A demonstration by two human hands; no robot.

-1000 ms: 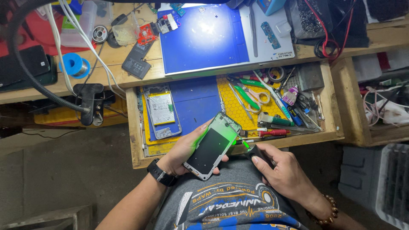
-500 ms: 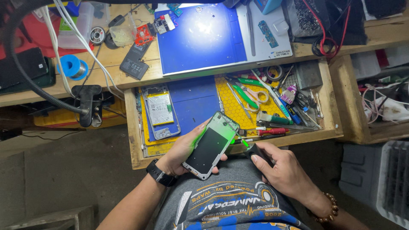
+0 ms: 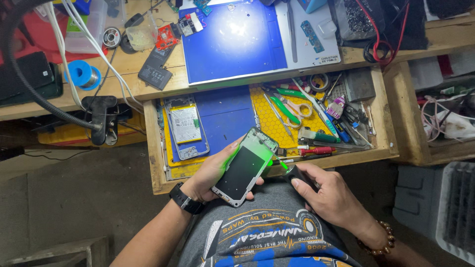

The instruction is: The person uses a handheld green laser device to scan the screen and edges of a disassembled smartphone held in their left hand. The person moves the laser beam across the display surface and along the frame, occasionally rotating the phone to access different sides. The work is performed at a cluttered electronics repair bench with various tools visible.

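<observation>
Left hand [image 3: 210,175] grasping a phone frame [image 3: 244,167], opened up, dark panel on the lower part, held tilted over the lap just in front of the drawer's front edge; thumb on its left side, fingertips wrapped under the right side. Black wristwatch [image 3: 186,199] on that wrist

Right hand [image 3: 332,194] clenched around a small black light tool [image 3: 297,175], index finger on top. Its tip points at the phone frame and throws green light [image 3: 255,148] across the frame's upper half. Tool tip near the frame's right edge, can't tell if touching. Beaded bracelet [image 3: 381,240] on the right wrist

Open wooden drawer [image 3: 157,170] under the desk edge:
- left part: second phone frame with a pale battery [image 3: 185,125] lying flat on a yellow tray
- middle: blue mat [image 3: 225,116]
- right part: yellow honeycomb mat [image 3: 281,116] with green-handled pliers [image 3: 289,104], tweezers, a red-handled screwdriver [image 3: 316,150] near the front edge, and a heap of small tools toward the right corner

Desk top [image 3: 128,81]:
- big blue work mat [image 3: 235,42] at the front edge over the drawer, glare on it
- dark flat battery [image 3: 155,74] just left of that mat
- blue tape roll [image 3: 83,75] further left
- red circuit board [image 3: 166,35] behind the battery
- black clamp [image 3: 101,118] on the desk's front edge, left of the drawer, with a flexible black hose arcing up to the left
</observation>
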